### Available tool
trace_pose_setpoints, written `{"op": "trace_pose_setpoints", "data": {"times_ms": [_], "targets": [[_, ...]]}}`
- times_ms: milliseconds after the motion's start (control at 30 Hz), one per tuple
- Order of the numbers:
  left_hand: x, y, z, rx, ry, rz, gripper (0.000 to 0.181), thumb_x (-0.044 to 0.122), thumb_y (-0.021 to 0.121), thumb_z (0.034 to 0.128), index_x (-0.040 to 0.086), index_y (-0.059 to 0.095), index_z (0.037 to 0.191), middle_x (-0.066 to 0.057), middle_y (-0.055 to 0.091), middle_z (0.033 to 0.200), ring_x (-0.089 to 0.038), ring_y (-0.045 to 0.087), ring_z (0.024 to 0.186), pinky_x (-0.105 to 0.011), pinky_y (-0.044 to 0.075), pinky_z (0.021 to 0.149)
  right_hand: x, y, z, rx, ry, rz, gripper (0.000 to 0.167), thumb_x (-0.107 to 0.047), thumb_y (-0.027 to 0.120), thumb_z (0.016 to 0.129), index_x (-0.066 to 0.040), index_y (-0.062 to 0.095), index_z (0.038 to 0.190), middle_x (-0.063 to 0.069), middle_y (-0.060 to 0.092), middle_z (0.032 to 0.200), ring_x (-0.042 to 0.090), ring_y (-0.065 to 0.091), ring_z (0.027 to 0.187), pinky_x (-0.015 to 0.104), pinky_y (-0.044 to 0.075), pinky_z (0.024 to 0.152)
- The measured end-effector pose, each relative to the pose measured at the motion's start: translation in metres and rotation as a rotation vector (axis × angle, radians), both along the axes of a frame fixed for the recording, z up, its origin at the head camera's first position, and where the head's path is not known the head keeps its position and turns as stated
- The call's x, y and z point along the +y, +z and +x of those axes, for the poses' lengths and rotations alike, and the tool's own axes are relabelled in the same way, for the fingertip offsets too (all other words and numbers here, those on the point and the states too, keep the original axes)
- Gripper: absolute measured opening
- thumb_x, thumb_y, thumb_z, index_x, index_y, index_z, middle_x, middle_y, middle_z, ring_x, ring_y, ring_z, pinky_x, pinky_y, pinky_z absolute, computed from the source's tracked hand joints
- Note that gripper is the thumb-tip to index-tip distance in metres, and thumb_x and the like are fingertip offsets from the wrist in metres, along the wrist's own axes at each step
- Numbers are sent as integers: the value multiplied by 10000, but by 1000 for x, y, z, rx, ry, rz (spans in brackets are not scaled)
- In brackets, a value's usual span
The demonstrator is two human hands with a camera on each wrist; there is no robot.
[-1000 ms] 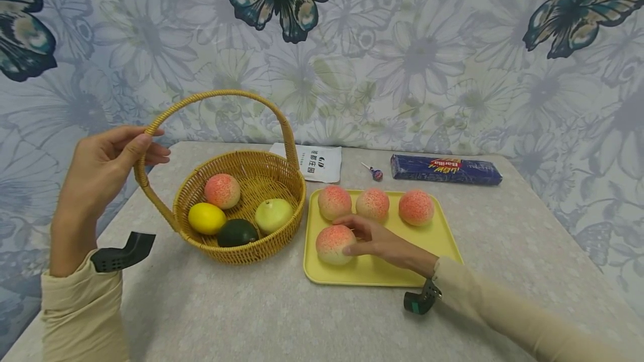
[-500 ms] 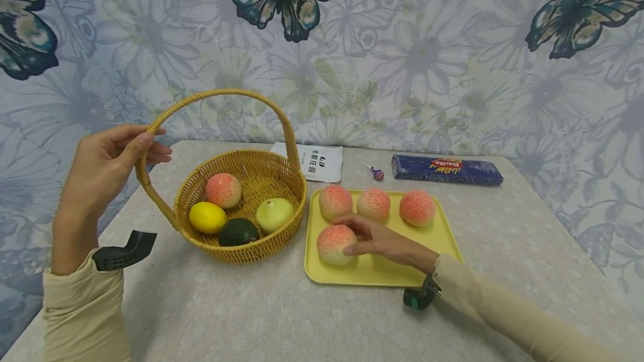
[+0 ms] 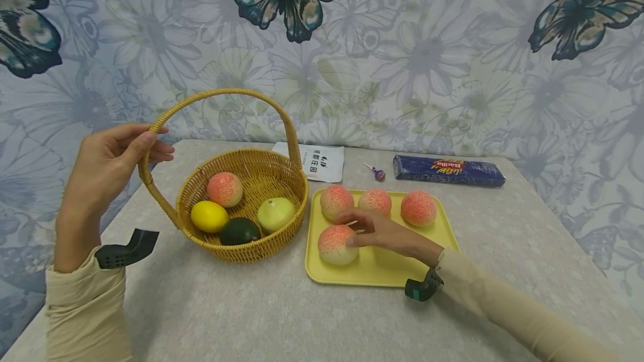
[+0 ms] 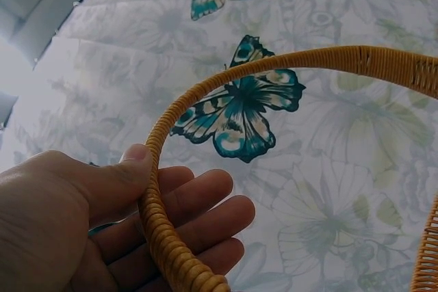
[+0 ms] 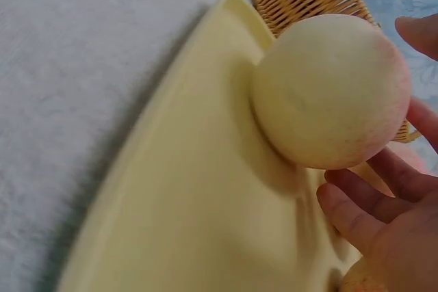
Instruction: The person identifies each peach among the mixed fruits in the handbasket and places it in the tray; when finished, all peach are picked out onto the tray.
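My left hand [image 3: 103, 166] pinches the side of the tall arched handle [image 3: 221, 93] of a yellow wicker basket [image 3: 241, 253], with thumb and fingers on opposite sides of it. Inside the basket lie a peach [image 3: 225, 189], a lemon [image 3: 208, 217], a dark green avocado [image 3: 239, 232] and a pale green round fruit [image 3: 276, 215]. My right hand [image 3: 389, 236] is at the right side of a peach [image 3: 335, 246] on the yellow tray [image 3: 382, 278]. Its fingers are spread beside this peach [image 5: 328, 94] in the right wrist view, and the thumb stands apart from it.
Three more peaches line the tray's back: left [image 3: 336, 202], middle [image 3: 375, 202] and right [image 3: 419, 209]. Behind the tray lie a lollipop [image 3: 379, 174] and a blue Barilla pack [image 3: 449, 170]. A white packet [image 3: 323, 163] lies behind the basket. A patterned cloth backdrop [image 3: 422, 71] hangs behind the table.
My right hand has lifted slightly, its thumb shifting up along the front peach, which stays on the tray. My left hand keeps hold of the handle. The whole view drifts slightly.
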State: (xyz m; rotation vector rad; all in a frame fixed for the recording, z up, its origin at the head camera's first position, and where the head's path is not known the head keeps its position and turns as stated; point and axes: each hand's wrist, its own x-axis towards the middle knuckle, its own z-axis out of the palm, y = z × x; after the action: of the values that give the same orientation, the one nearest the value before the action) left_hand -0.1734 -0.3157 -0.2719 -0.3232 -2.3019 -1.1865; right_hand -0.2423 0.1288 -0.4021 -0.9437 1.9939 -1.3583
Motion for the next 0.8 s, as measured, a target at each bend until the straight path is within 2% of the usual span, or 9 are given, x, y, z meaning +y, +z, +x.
{"op": "trace_pose_setpoints", "data": {"times_ms": [167,400,600,800], "targets": [[0,0,-1,1,3,-1,279,157,528,988,-7,630,1188,104,706,834,-20,687,737,-97,518,699,0,10,-4,-29,-4,-29,522,-209,634,933,-36,441,1386,174,472,1410,313,437,1323,419,382,1073],[-1,0,-1,-3,10,-6,276,159,527,988,-2,630,1188,115,704,834,-12,684,733,-99,519,694,-4,23,-6,-61,-15,-59,493,-186,637,926,-68,462,1372,178,466,1411,340,424,1326,391,439,1030],[0,0,-1,2,5,-10,273,161,527,989,4,636,1183,100,706,832,-21,686,732,-102,521,696,-10,31,-8,-19,-22,-74,490,-197,637,927,-77,474,1374,179,467,1413,304,453,1308,389,443,1027],[1,0,1,9,-8,-9,279,158,528,988,-8,635,1185,68,709,832,-31,688,732,-108,524,694,-20,37,-12,16,-44,-82,484,-125,614,934,-34,458,1383,196,489,1387,317,475,1286,386,455,1012]]}}
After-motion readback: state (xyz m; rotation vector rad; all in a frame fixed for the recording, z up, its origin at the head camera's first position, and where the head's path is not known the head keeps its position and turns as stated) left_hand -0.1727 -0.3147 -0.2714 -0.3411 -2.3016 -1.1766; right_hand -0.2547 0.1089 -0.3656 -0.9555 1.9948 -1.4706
